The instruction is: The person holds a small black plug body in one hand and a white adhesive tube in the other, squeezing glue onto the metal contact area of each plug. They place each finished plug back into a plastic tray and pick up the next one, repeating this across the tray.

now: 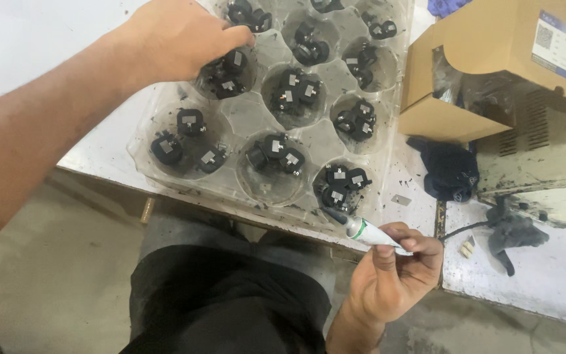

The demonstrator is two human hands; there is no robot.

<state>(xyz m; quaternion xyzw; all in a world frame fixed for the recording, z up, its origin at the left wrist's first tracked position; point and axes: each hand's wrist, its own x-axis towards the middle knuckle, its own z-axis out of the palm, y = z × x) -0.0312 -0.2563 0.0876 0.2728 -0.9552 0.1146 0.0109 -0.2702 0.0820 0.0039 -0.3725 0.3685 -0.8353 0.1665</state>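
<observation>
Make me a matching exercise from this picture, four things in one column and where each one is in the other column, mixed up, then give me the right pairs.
Things:
1. left hand
2. right hand
3. cardboard box
4. dark cloth

Places:
A. on the table just below the box
B. reaching into a cup of the clear plastic tray among small black parts
C. upper right, open, beside the tray
D. below the table edge, holding a white tube

Pairs: 1-B, 2-D, 3-C, 4-A
</observation>
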